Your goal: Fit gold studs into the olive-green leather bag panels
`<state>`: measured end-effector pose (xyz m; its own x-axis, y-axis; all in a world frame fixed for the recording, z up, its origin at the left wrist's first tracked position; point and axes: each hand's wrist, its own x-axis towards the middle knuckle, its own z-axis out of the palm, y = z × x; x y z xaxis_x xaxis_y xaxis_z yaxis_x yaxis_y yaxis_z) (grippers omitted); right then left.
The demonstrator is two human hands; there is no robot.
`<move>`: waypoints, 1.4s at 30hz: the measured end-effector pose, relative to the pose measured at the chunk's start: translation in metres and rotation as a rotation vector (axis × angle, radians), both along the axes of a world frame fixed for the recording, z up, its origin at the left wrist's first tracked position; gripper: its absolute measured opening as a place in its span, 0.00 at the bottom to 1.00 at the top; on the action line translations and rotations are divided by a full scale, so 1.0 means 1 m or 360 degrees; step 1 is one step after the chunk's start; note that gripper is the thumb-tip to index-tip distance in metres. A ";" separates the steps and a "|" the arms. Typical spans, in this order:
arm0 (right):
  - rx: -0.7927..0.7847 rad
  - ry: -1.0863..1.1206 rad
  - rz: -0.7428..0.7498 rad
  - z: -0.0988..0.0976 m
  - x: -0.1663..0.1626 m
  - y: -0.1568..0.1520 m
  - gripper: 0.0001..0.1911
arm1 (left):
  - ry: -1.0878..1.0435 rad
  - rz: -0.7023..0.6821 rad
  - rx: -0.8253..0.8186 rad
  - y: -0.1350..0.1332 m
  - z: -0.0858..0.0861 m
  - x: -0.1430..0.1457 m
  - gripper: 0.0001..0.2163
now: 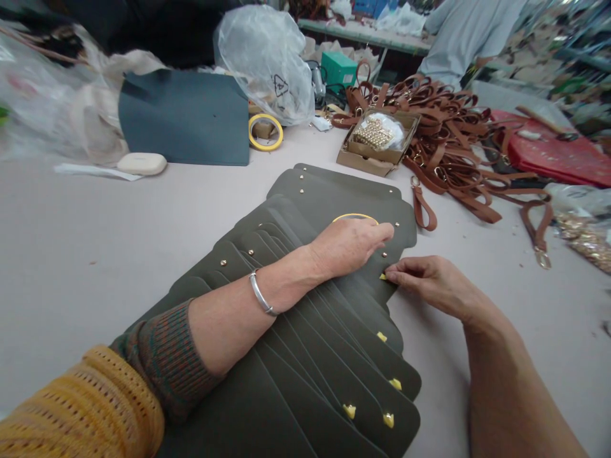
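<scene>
Overlapping dark olive leather-like panels (267, 381) with rounded corners lie fanned across the table, several bearing small metal studs. My left hand (356, 245) rests over the upper panels, fingers curled, with the yellow rim of a tape roll (356, 215) showing behind it. The palm hides most of that roll. At the panels' right edge, my right hand (424, 280) is closed in a pinch on a small piece of yellow tape (383, 277), which touches a panel. More yellow tape pieces (395, 384) cover spots along the lower panels' right side.
Brown straps (449, 146) with metal clasps are heaped behind, beside a cardboard box (367, 164) of gold chain. Another yellow tape roll (266, 133) stands by a dark blue-green panel (186, 117). A pale oval case (142, 163) lies left. A person in grey (470, 32) stands at the back.
</scene>
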<state>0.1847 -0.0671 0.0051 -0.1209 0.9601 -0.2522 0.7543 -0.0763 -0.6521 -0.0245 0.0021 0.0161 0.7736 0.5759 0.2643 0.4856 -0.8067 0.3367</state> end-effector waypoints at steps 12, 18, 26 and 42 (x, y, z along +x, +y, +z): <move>0.1149 0.0079 -0.0147 -0.007 -0.022 -0.002 0.09 | -0.0165 -0.0061 -0.0075 -0.005 0.001 0.002 0.15; 0.1336 -0.0211 -0.0078 -0.005 -0.031 -0.002 0.05 | -0.0054 -0.0039 -0.0034 -0.007 0.003 0.003 0.13; 0.1137 -0.0462 -0.0252 0.000 -0.039 -0.005 0.08 | -0.0077 -0.0049 -0.0085 -0.007 0.005 0.002 0.04; 0.0306 0.0766 -0.0842 -0.004 -0.017 0.014 0.13 | 0.0103 0.0179 0.0096 -0.012 0.008 0.002 0.08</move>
